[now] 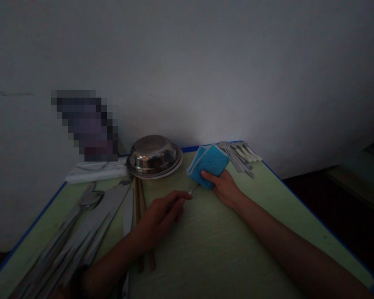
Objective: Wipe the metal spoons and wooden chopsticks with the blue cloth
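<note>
A blue scouring pad (216, 160) with pale edges is folded over in my right hand (227, 189), the thumb pressed on its near face. My left hand (168, 209) is closed around a thin metal utensil (193, 189). The utensil's far end runs to the lower edge of the pad and is hidden there, so its kind does not show. Both hands are above the middle of the green table (224, 245). Beneath and beside my left forearm lie a pair of brown chopsticks (137, 207).
Upturned metal bowls (154, 153) stand at the back by the wall. Several long metal utensils (90, 216) spread along the left side. Spoons and white-handled cutlery (244, 153) lie at the back right. A white packet (95, 171) and a blurred-out upright object (89, 126) are back left.
</note>
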A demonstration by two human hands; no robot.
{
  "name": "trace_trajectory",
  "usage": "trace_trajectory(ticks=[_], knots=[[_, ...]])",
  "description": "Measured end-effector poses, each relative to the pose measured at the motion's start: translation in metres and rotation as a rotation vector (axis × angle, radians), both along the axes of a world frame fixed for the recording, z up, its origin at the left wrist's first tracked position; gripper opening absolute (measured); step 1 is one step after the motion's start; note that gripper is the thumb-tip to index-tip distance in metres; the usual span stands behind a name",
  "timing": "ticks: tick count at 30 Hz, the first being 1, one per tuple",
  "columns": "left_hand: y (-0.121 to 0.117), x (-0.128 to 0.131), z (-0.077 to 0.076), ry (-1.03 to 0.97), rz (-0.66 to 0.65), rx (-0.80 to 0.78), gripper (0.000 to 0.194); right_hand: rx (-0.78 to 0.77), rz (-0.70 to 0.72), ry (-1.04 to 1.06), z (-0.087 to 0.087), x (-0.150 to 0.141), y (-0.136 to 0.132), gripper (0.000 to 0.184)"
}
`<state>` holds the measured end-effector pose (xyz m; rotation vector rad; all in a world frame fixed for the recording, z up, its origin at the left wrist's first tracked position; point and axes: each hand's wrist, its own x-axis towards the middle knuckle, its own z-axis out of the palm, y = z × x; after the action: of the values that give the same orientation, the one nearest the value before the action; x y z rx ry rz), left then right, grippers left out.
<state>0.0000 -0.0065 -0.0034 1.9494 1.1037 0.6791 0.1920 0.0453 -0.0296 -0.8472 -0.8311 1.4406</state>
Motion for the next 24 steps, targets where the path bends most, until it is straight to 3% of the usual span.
trace_trajectory(ticks=[10,15,24], knots=[[0.0001,0.0000,-0.0011,0.006,-0.008,0.004,0.024,-0.074,-0.010,0.065,0.0006,-0.0031,0.0016,0.027],[0.0010,-0.0010,-0.0034,0.002,-0.023,0.008,0.024,-0.025,0.010,0.017,-0.0055,-0.0017,0.0034,0.027],[0.0016,-0.0009,-0.0016,-0.017,-0.009,-0.020,0.027,0.044,0.079,-0.090,-0.0052,0.0026,0.0015,0.041]])
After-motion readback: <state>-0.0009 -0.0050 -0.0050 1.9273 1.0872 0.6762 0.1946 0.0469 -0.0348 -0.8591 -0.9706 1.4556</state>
